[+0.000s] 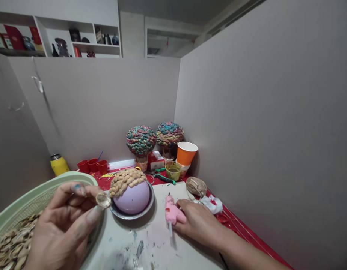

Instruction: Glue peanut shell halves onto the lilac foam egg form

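Note:
Between the thumb and fingers of my left hand (65, 221) is a half peanut shell (103, 201), its hollow inner side facing me. My right hand (200, 221) is closed around the handle of a pink hot glue gun (173, 212), whose nozzle points away from me and whose clear glue stick juts out at the back. Between the hands, a lilac ball (133, 198) rests in a metal bowl (151, 204). Rows of peanut shells (127, 180) cover the ball's upper part.
A green basket (74, 177) of shells stands at the left. Behind are two colourful shell-covered trees (141, 140), red cups (92, 165), a yellow bottle (59, 165), green-handled pliers (165, 179), an orange paper cup (187, 153) and a twine ball (196, 186). Grey partitions enclose the table.

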`<state>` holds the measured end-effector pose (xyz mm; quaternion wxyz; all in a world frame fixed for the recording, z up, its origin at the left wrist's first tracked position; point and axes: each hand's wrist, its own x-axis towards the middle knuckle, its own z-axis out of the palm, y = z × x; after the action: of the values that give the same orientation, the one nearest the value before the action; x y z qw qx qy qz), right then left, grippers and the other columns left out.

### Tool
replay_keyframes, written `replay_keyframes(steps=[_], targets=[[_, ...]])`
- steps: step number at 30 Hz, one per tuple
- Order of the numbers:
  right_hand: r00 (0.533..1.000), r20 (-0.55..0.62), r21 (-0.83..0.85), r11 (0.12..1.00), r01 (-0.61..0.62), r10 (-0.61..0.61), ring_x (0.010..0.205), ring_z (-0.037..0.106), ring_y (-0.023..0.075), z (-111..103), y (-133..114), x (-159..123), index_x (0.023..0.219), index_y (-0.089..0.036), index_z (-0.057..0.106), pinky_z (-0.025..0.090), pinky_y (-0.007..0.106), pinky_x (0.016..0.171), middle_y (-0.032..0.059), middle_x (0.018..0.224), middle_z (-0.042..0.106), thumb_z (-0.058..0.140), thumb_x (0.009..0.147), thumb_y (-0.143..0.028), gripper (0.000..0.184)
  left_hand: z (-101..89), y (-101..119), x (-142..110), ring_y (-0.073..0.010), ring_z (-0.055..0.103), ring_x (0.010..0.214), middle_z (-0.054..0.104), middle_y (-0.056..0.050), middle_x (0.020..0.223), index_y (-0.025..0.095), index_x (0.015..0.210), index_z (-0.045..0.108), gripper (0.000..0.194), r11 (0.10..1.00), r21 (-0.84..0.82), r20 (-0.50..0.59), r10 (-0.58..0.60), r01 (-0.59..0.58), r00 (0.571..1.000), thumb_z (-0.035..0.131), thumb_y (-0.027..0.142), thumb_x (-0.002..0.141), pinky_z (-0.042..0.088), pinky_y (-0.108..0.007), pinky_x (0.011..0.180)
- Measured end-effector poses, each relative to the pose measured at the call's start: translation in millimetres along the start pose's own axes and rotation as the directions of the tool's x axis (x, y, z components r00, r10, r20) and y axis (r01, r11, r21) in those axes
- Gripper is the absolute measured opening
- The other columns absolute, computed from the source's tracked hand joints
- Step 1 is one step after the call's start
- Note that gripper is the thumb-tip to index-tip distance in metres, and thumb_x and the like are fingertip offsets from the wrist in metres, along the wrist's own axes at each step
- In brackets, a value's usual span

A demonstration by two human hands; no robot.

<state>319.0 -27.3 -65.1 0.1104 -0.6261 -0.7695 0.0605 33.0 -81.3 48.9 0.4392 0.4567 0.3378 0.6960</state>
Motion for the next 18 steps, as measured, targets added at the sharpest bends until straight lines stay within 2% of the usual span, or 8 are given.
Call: replay_keyframes(steps=[4,7,9,11,14,16,18], targets=[[0.994,0.084,-0.003,0.998,0.066,-0.066,0.080,0.065,0.0307,-3.8,7.0,-2.8,0.090,-0.017,0.067,0.037,0.032,0.063,0.0116,0.090,0.070,0.071,0.069,-0.038,0.030,0.3,-9.0,5.1,-0.0116,0.070,0.076,0.072,0.004,0.083,0.025,0.083,0.060,0.029,0.978,0.167,0.056,0.118,-0.126,0.991,0.084,0.022,0.067,0.058,-0.013,0.072],[0.989,0.076,0.036,0.992,0.121,-0.123,0.088,0.065,0.0298,-19.8,2.6,-2.3,0.100,-0.019,0.067,0.043,0.034,0.071,0.0109,0.098,0.070,0.067,0.076,-0.039,0.031,-1.4,-18.4,8.0,-0.0112,0.070,0.077,0.070,0.004,0.082,0.025,0.086,0.060,0.022,0.902,0.364,0.097,0.213,-0.233,0.972,0.078,0.022,0.073,0.058,-0.013,0.072],[0.985,-0.030,0.144,0.975,0.170,-0.167,0.092,0.064,0.0262,-34.5,-7.0,4.3,0.107,-0.020,0.065,0.044,0.034,0.077,0.0092,0.102,0.069,0.059,0.086,-0.035,0.027,-4.2,-26.9,8.5,-0.0123,0.070,0.080,0.069,0.004,0.084,0.025,0.088,0.059,0.019,0.819,0.485,0.142,0.270,-0.305,0.952,0.074,0.022,0.076,0.058,-0.017,0.076],[0.960,-0.200,0.241,0.940,0.241,-0.195,0.085,0.064,0.0235,-47.0,-21.0,17.7,0.092,-0.020,0.065,0.045,0.033,0.074,0.0070,0.092,0.069,0.054,0.091,-0.036,0.020,-7.7,-37.2,8.6,-0.0139,0.069,0.083,0.069,0.003,0.087,0.026,0.091,0.058,0.018,0.714,0.581,0.209,0.333,-0.391,0.920,0.070,0.021,0.079,0.057,-0.021,0.080],[0.848,-0.425,0.360,0.801,0.478,-0.316,0.085,0.062,0.0224,-53.7,-45.1,49.2,0.088,-0.019,0.062,0.047,0.035,0.077,0.0072,0.090,0.067,0.049,0.095,-0.033,0.020,-11.7,-53.5,8.9,-0.0161,0.069,0.079,0.068,0.002,0.087,0.026,0.098,0.056,0.021,0.514,0.685,0.339,0.403,-0.517,0.850,0.067,0.019,0.081,0.056,-0.026,0.077],[0.813,-0.467,0.371,0.757,0.538,-0.348,0.099,0.060,0.0236,-49.4,-59.8,73.8,0.101,-0.019,0.061,0.046,0.038,0.088,0.0098,0.104,0.066,0.050,0.095,-0.033,0.019,-12.8,-63.4,10.0,-0.0174,0.069,0.077,0.068,0.000,0.086,0.026,0.100,0.054,0.023,0.380,0.722,0.426,0.413,-0.578,0.805,0.066,0.017,0.083,0.055,-0.028,0.073],[0.795,-0.467,0.377,0.726,0.576,-0.389,0.114,0.055,0.0252,-41.0,-71.3,97.1,0.117,-0.017,0.059,0.042,0.041,0.099,0.0133,0.120,0.062,0.053,0.094,-0.036,0.030,-12.5,-71.9,11.9,-0.0187,0.069,0.078,0.068,-0.002,0.087,0.024,0.101,0.053,0.021,0.272,0.736,0.496,0.408,-0.620,0.767,0.062,0.016,0.085,0.054,-0.029,0.072]])
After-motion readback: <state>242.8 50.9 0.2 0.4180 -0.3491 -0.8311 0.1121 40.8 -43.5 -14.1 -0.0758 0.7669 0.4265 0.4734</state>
